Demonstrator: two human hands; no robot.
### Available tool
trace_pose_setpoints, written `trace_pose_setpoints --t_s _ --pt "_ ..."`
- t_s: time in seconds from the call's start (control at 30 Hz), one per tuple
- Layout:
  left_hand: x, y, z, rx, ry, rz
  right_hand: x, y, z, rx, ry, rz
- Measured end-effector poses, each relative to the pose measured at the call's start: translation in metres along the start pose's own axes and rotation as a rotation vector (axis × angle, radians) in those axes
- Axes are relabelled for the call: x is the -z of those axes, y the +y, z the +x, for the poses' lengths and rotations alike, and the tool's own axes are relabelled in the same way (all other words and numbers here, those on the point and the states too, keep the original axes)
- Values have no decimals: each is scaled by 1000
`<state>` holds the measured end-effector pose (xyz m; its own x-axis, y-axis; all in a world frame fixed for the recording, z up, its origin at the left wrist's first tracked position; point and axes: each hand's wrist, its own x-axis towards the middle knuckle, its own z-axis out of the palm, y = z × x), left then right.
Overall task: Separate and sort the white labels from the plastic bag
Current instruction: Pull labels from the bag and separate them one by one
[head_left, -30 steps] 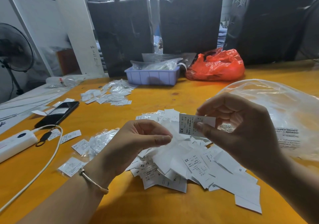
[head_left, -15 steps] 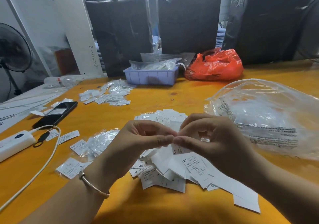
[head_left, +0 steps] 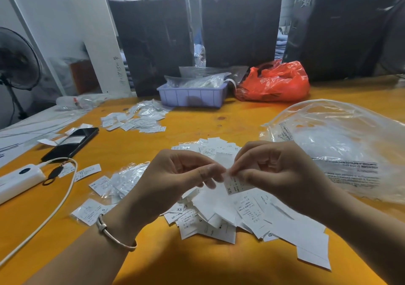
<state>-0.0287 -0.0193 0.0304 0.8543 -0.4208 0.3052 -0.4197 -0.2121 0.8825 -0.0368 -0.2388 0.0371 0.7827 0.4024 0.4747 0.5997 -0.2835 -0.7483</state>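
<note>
White labels [head_left: 219,214] lie in a loose heap on the orange desk [head_left: 197,260], at the middle of the view just below both hands. The left hand [head_left: 175,183] and the right hand [head_left: 278,175] meet above the heap; thumb and forefinger of each are pinched together on one small label marked XS [head_left: 235,185], the other fingers curled in. A thin metal bangle [head_left: 114,234] circles the left wrist at 7 o'clock.

At 3 o'clock, just beside the right hand, a large clear plastic bag [head_left: 341,144] with black printed warning text lies crumpled on the desk. At 9 o'clock sit a few labels in small clear sleeves [head_left: 125,179], a white power bank [head_left: 15,181] with its white cable [head_left: 54,210], and a black phone [head_left: 70,144].

Further off, toward 11 o'clock, a second scatter of labels [head_left: 133,120] is spread out. At 12 o'clock stands a lilac plastic tray [head_left: 192,96] holding clear bags, with a red plastic bag [head_left: 274,83] touching its right end. Behind them rise dark wrapped bales [head_left: 241,28], and a standing fan [head_left: 15,65] is at 10 o'clock.
</note>
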Motion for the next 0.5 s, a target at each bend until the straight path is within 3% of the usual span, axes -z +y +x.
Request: trace_pose_setpoints --t_s 0.33,0.5 --pt "-2 -2 0 -31 -10 -42 3 0 0 -26 -1 42" --pt "0 -2 -2 -47 33 -70 15 -6 -2 70 299 11"
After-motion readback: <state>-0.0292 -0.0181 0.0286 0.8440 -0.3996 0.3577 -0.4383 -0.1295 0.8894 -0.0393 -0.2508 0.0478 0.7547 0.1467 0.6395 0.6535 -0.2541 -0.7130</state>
